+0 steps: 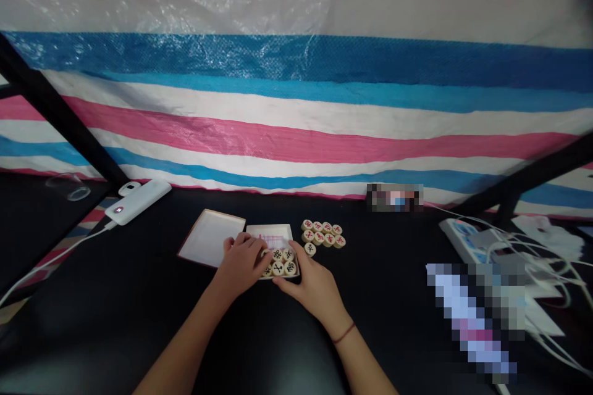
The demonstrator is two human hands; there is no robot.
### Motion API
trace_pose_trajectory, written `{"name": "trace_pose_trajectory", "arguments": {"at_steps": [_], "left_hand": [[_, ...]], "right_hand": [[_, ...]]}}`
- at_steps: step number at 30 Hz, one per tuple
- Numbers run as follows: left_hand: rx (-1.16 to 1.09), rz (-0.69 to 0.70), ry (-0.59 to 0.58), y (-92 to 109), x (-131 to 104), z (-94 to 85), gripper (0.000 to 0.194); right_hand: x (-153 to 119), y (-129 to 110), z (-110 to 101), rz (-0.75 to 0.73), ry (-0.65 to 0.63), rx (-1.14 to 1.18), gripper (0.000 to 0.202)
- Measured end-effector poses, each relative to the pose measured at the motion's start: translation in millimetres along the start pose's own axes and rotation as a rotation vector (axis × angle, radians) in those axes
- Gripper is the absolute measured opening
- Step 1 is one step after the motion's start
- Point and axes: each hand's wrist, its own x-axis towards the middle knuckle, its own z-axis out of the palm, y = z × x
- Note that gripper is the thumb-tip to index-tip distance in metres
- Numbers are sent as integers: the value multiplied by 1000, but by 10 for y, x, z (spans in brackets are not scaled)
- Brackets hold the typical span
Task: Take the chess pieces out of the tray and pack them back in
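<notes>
A small white box (291, 232) sits on the black table, with several round pieces (278, 268) bearing dark characters in its near part. My left hand (241, 264) lies over the box's left side, its fingers bent and touching pieces; whether it grips one is hidden. My right hand (315, 284) holds the box's right side, thumb at the near edge and fingers along the right wall. Just right of the box, several round pieces with red characters (319, 238) stand in rows, and one dark-marked piece (310, 249) lies nearest that hand.
An open box lid (210, 238) lies left of the box. Farther left is a white power bank (139, 202) with a cable. At the right are a power strip (458, 239), tangled white cables and blurred items. A striped sheet (296, 136) hangs behind the table.
</notes>
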Motion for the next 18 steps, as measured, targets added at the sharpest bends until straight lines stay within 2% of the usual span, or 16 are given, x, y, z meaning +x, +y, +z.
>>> {"name": "trace_pose_trajectory", "arguments": {"at_steps": [3,6,11,14,18], "left_hand": [[-45,16,36,-6,16,-13,11],[-156,62,103,55,27,-42,16],[-487,124,-24,232,-4,-60,21],[-592,79,-49,283,-16,-46,17],[-645,33,5,284,-8,-17,11]], "right_hand": [[3,8,-45,27,21,60,69],[-4,8,-72,-9,118,142,62],[1,-21,-31,-304,230,252,26],[9,-39,-30,-317,287,236,21],[11,-54,-64,-297,311,219,23]]}}
